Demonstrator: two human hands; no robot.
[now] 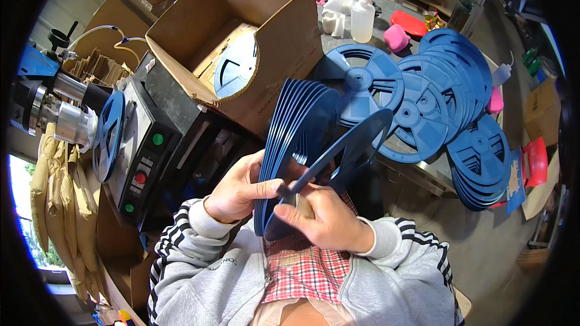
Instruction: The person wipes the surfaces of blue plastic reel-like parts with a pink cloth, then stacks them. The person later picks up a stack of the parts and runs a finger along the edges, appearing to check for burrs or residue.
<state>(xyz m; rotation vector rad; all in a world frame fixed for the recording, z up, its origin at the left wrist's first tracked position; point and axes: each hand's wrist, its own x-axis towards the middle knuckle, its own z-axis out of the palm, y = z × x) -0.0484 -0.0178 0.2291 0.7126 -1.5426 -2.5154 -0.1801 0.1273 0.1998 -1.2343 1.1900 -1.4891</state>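
Note:
My left hand [238,190] is closed around the lower edge of an upright stack of blue spoked reel discs [290,115], thumb pressed on the near side. In my right hand [329,217] a single blue reel disc [373,124] is pinched at its rim, tilted away from the stack, its lower edge close to my left thumb. Some fingers of both hands are hidden behind the discs. Beyond them, more blue reel discs [417,122] lie in overlapping piles on the table, with another pile [480,151] at its right edge.
An open cardboard box [287,54] with a blue disc [235,69] inside stands ahead. To the left, a machine [72,115] carries a blue reel [109,136] beside a black control box [145,157] with buttons. A white bottle [362,21] and pink sponge [396,38] stand behind the piles.

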